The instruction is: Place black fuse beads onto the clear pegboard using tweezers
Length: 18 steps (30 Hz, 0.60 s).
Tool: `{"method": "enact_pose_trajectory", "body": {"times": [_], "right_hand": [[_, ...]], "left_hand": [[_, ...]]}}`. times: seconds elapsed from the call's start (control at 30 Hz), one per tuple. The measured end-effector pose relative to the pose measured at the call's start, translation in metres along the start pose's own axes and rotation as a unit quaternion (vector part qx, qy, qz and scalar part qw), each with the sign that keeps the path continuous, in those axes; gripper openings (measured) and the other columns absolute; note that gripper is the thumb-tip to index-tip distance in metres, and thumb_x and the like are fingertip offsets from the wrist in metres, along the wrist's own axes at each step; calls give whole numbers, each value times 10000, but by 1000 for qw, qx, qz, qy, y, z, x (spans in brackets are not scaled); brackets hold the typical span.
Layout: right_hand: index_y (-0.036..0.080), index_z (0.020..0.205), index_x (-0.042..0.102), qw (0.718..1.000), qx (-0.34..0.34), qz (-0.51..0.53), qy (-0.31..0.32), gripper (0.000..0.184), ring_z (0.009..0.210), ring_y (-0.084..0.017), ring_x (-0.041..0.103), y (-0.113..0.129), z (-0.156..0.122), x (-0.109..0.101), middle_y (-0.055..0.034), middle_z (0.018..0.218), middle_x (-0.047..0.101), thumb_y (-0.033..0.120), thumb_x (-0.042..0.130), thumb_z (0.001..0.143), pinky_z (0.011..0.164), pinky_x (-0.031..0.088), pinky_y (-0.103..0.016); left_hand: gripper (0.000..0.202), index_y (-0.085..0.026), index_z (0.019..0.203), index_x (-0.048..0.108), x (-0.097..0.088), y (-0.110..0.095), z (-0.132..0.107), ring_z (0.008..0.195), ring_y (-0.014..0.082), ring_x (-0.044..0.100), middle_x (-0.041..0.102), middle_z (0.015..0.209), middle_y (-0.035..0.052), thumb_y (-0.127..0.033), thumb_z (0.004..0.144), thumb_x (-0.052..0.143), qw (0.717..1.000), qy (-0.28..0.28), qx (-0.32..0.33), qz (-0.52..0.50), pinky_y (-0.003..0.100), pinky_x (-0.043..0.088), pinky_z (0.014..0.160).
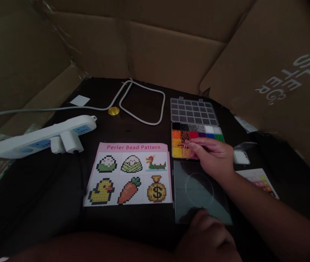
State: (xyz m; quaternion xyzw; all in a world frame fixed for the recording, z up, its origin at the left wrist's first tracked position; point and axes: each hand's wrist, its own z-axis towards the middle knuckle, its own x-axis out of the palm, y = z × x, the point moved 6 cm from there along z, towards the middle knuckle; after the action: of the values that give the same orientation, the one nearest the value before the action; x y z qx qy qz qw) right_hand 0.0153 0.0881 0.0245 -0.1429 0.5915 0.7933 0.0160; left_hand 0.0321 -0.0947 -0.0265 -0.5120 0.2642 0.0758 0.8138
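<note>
My right hand [213,157] reaches over the open bead box [197,140] and pinches a thin tweezers-like tool [191,145]. The tool's tip sits in the orange and brown compartments at the box's left side. A clear square pegboard [195,189] lies just in front of the box, under my right wrist. At the bottom of the view, my left hand [206,236] rests on the pegboard's near edge with its fingers curled and pressing down on it. A pink "Perler Bead Pattern" sheet [129,174] with several pixel pictures lies to the left of the pegboard.
A white power strip [39,136] with a plug lies at the left, and its cable [144,105] loops across the back. A gold coin [113,111] sits near the loop. Cards and a small white case [241,157] lie at the right. Cardboard walls [157,47] surround the dark table.
</note>
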Motion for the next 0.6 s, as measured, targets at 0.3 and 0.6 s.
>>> {"method": "enact_pose_trajectory", "body": {"times": [0.3,0.6], "right_hand": [[193,778,771,1000,2,-11,17,86,426,-122,614,-5,2,1,-7,574,704,273,777,747,403,513,-221],[187,793,772,999,8,-19,30,95,423,-113,588,-6,3,3,5,538,674,275,762,758,419,498,-226]], "left_hand": [[264,-200,704,643,-3,0,2,896,137,551,620,778,-28,-393,882,663,1000,21,-13,4,326,370,973],[235,-196,725,653,-2,-1,2,907,136,549,625,810,-35,-374,876,679,999,33,-6,19,332,377,957]]}}
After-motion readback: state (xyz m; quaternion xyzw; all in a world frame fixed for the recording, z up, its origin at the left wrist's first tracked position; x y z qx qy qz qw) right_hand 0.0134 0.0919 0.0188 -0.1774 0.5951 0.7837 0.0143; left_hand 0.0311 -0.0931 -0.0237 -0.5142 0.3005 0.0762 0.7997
